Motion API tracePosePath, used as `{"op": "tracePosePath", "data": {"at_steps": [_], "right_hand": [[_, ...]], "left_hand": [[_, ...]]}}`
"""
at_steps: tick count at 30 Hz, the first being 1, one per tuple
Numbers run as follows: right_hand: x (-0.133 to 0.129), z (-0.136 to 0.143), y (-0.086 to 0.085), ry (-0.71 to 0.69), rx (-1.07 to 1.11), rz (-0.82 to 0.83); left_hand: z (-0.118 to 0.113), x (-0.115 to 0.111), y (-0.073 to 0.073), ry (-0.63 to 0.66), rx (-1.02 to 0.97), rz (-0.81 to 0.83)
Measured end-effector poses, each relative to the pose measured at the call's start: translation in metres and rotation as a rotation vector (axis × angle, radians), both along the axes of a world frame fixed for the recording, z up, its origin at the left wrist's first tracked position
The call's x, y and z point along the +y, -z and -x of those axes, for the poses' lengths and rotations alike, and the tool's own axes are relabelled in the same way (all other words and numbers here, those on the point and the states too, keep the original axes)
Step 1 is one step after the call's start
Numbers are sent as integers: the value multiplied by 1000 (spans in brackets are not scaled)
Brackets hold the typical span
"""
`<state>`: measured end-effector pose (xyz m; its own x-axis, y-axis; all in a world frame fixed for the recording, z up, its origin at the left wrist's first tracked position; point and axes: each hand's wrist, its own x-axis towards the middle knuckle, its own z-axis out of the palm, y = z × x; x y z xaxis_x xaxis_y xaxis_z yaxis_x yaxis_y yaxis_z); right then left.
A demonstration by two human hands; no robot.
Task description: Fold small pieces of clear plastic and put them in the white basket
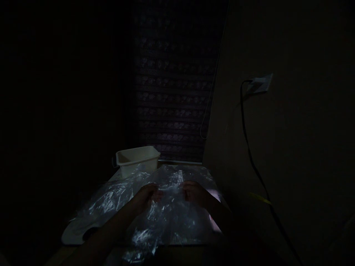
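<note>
The head view is very dark. Clear crinkled plastic sheeting or bags [166, 214] cover most of a pale table [70, 235]. My left hand [147, 195] has its fingers curled on the plastic, left of the middle. Opposite it, my right hand [191, 192] pinches the same plastic with bent fingers. A stretch of the film runs between the two hands, which are apart from each other. Shadow hides part of the fingertips.
A white rectangular bin [140, 166] stands at the table's back left. Behind is a patterned blind [172, 111] with a hanging cord. From a wall socket [260, 84] at the right, a black cable [253, 166] with a yellow tie hangs down.
</note>
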<state>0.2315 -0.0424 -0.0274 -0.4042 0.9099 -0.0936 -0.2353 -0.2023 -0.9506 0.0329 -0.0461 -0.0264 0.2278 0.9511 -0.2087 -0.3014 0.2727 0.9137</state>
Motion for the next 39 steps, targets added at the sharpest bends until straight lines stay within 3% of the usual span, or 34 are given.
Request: {"op": "tracePosePath", "data": {"at_steps": [6,9,15,23,32,39], "right_hand": [[1,-5,-2,-36,87,35],[-1,-4,-7,20,65,34],[-6,-2,-17,101,-23,-15],[-5,2,-12,156,-27,-44],[2,0,-7,238,-23,-87],[1,0,-6,225,-65,-83]], "left_hand": [[2,-2,-4,35,0,-52],[3,-1,-4,68,7,-83],[4,0,-5,15,70,-78],[1,-2,-5,-94,58,-68],[1,-4,-3,-86,163,-94],[2,-5,-7,-84,169,-40]]}}
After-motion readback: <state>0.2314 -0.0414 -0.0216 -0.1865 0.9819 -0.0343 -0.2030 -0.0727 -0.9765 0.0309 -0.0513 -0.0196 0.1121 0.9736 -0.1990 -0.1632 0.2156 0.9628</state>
